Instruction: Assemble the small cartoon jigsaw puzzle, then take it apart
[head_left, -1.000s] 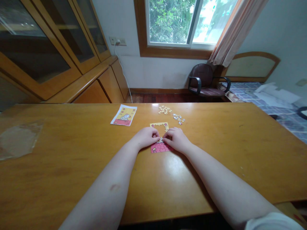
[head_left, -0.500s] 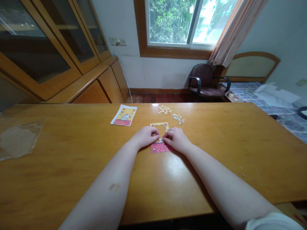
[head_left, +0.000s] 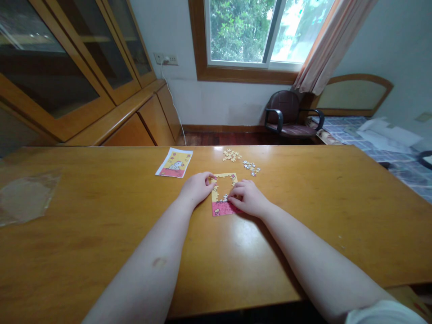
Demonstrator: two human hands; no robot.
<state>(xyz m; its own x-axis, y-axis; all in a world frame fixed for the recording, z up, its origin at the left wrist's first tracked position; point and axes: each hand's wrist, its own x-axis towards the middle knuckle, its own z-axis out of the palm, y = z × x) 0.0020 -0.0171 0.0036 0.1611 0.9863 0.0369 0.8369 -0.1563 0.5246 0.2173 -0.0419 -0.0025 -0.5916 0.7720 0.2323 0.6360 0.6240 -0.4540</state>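
Observation:
A small partly built jigsaw puzzle [head_left: 221, 208], yellow border above and red strip below, lies on the wooden table [head_left: 101, 216]. My left hand [head_left: 197, 186] rests at the puzzle's upper left edge, fingers curled against the border. My right hand [head_left: 246, 198] lies over the puzzle's right side with fingertips pressed down on pieces near its middle. Whether either hand grips a piece is hidden. Two small heaps of loose pieces, a yellow heap [head_left: 231, 155] and a mixed heap [head_left: 251, 167], lie just beyond.
A printed reference picture [head_left: 174, 162] lies left of the puzzle. A clear plastic bag [head_left: 23, 198] sits near the table's left edge. Cabinets stand at left, a dark armchair [head_left: 286, 114] under the window, and a bed with papers at right.
My left hand has slid up and left from the puzzle's middle to its upper left border, uncovering the frame's open middle. My right hand stays in place.

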